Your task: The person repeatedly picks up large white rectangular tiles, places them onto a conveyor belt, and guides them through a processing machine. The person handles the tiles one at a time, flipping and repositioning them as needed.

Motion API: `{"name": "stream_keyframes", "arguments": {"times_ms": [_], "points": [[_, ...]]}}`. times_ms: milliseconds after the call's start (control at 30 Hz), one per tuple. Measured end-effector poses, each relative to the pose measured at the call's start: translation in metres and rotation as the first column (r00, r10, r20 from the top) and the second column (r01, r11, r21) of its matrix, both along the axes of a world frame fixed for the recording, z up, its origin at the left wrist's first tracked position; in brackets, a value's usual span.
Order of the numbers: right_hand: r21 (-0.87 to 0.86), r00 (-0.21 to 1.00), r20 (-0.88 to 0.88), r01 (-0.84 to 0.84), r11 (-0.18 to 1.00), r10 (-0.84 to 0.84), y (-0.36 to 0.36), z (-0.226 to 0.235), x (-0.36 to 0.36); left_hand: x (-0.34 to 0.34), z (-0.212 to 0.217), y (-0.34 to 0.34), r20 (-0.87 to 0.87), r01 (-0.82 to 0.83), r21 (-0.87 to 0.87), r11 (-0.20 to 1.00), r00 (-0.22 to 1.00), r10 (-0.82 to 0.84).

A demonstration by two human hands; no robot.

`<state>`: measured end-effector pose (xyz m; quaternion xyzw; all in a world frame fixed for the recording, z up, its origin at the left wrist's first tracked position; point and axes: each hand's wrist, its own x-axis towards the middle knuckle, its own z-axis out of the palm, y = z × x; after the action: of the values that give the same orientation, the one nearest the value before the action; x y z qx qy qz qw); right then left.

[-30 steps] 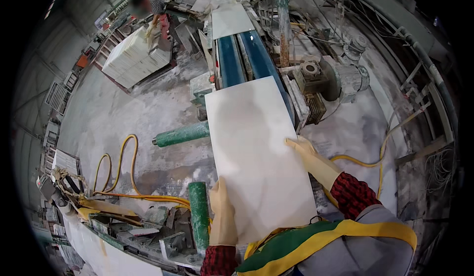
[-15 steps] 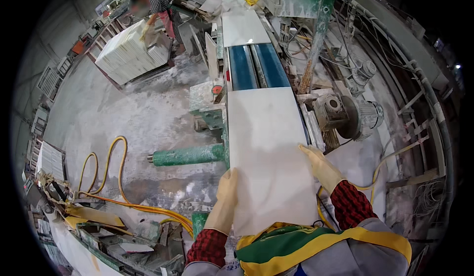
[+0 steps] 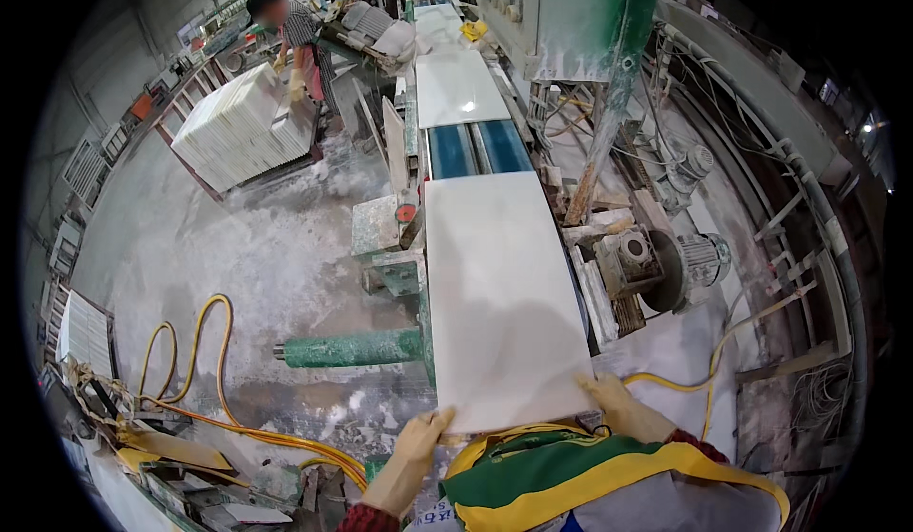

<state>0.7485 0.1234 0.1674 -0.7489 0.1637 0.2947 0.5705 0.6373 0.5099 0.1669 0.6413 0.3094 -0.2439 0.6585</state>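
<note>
A large pale stone slab (image 3: 504,294) lies flat on the conveyor (image 3: 452,152) in front of me, its near end close to my body. My left hand (image 3: 414,444), in a pale glove, grips the slab's near left corner, thumb on top. On the near right edge, my gloved right hand (image 3: 620,406) has its thumb on the top face and the other fingers mostly hidden. Farther along the blue belts, beyond a gap, rests a second glossy white slab (image 3: 461,90).
At the far left, a person (image 3: 300,42) leans over a stack of white slabs (image 3: 242,128). A green roller (image 3: 352,349) juts out left of the conveyor. A motor (image 3: 689,264) stands to the right. Yellow hoses (image 3: 219,380) lie on the floor beside broken pieces (image 3: 257,513).
Both hands have moved back along the slab's edges to its near end. The far slab sits closer to the near one, with less blue belt showing between them. My view has tilted up.
</note>
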Motion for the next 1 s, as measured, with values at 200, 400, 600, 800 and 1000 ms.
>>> {"name": "stream_keyframes", "arguments": {"times_ms": [200, 400, 600, 800, 1000], "points": [[0.062, 0.863, 0.504, -0.054, 0.997, 0.015, -0.016, -0.067, 0.059, 0.075, -0.004, -0.012, 0.066, -0.339, -0.142, 0.930, 0.934, 0.351], [0.140, 0.972, -0.233, 0.073, 0.987, -0.039, -0.010, -0.006, 0.044, 0.054, 0.004, -0.013, -0.065, -0.225, -0.183, 0.957, 0.974, 0.217], [0.236, 0.914, -0.289, 0.357, 0.904, -0.285, 0.048, -0.040, 0.054, 0.092, -0.020, -0.028, 0.003, -0.306, -0.280, 0.910, 0.948, 0.319], [0.236, 0.946, -0.195, 0.302, 0.924, -0.260, 0.049, -0.062, 0.068, 0.104, -0.025, -0.028, 0.080, -0.251, -0.126, 0.960, 0.962, 0.262], [0.329, 0.928, -0.246, 0.352, 0.876, -0.280, 0.055, -0.077, 0.137, 0.161, -0.026, -0.015, 0.141, -0.237, -0.170, 0.956, 0.955, 0.262]]}}
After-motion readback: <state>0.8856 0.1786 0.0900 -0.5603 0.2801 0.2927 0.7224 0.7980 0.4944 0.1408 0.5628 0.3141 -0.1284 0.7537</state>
